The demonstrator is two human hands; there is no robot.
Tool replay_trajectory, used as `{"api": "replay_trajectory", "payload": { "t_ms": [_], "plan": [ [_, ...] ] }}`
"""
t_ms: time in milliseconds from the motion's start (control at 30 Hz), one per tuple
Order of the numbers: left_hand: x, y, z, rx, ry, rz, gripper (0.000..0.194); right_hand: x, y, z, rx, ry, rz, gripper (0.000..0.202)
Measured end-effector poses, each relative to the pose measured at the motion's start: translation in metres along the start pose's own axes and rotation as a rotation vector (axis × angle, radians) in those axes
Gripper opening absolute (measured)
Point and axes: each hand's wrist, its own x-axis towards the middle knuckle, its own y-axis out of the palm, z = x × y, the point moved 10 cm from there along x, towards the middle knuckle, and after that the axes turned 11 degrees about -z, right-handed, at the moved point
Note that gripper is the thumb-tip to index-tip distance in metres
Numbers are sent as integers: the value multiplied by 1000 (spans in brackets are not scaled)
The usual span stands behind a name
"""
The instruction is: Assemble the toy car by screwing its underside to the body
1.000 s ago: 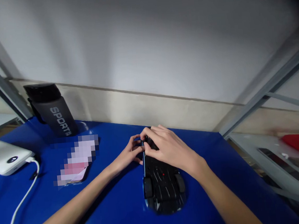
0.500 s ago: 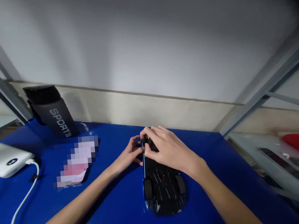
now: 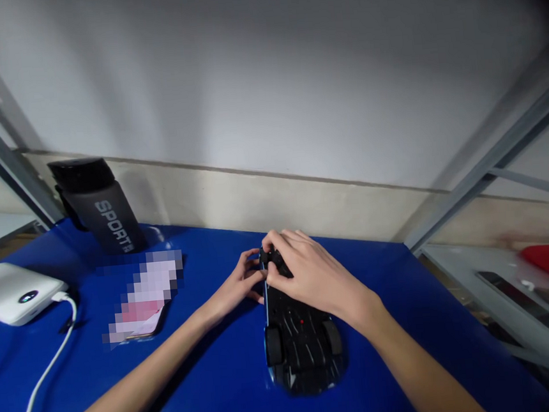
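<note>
A toy car [image 3: 303, 341] lies upside down, its black underside facing up and a little blue body showing along the left edge. Two wheels show at its near end, and a small red dot sits between them. My left hand [image 3: 240, 283] steadies the car's left side, its fingertips against the edge. Across the far end reaches my right hand [image 3: 309, 267], thumb and forefinger curled around a small black part, seemingly a wheel [image 3: 268, 256], at the far left corner. The right hand covers the rest of that end.
On the blue table [image 3: 212, 378] stand a dark sports bottle [image 3: 106, 208] and a white power bank [image 3: 20, 292] with a white cable [image 3: 44, 377]. A phone [image 3: 148, 297], its screen blurred out, lies left of my left forearm. Behind rises a pale wall [image 3: 255, 92].
The view has shifted slightly, so things sit a little farther right. My right thumb and forefinger have moved slightly at the car's far corner; the car stays put under both hands.
</note>
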Motion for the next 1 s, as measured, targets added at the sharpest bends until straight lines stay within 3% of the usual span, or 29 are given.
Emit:
{"api": "replay_trajectory", "payload": {
  "t_ms": [1000],
  "plan": [
    [0, -1, 3, -22, 1, -1, 69, 1, 1, -2, -23, -13, -38, 11]
  ]
}}
